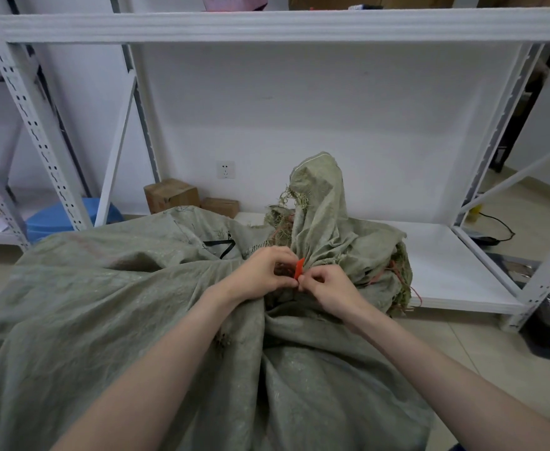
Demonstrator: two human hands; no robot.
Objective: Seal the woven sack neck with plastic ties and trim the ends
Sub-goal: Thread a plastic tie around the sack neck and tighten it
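A large grey-green woven sack fills the lower half of the view, its gathered neck standing up frayed at centre. A red plastic tie sits at the base of the neck. My left hand pinches the tie from the left, and my right hand pinches its lower end from the right. Both hands meet at the tie, fingers closed. More red strands hang among the frayed folds to the right. How far the tie runs around the neck is hidden by my fingers.
A white metal shelving rack stands right behind the sack, its low shelf board to the right. Cardboard boxes and a blue tub sit at back left. A wall socket and a black cable are nearby.
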